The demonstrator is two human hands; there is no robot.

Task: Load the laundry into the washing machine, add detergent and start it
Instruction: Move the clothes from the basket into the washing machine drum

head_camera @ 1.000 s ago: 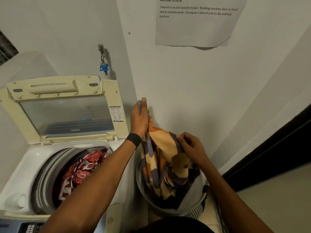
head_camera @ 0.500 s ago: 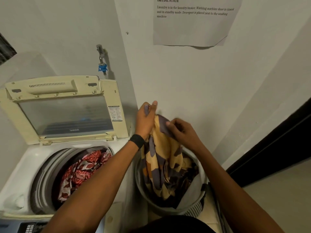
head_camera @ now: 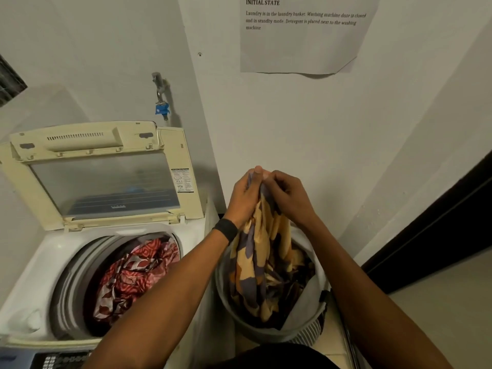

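Left hand (head_camera: pixel 243 198): it gripped the bunched top of the yellow-and-purple cloth (head_camera: pixel 262 251), fingers curled round it and thumb pointing up.
Right hand (head_camera: pixel 288 197): it pinched the same bunch and touched the left hand. This was probably to gather the loose fabric into one bundle that would lift out cleanly.
Yellow-and-purple cloth: it hung from both hands, and its lower part lay inside the laundry basket (head_camera: pixel 223 296) on darker laundry.
Laundry basket: it stood on the floor just beside the washing machine (head_camera: pixel 34 283), which likely kept each carry short.
Lid (head_camera: pixel 106 179): it was raised upright at the back, leaving the drum (head_camera: pixel 68 283) open for loading.
Red patterned cloth (head_camera: pixel 133 275): it lay in the drum, already loaded.
Detergent: none was in view.
Stage: loading seemed partly done, with this piece not yet clear of the basket.
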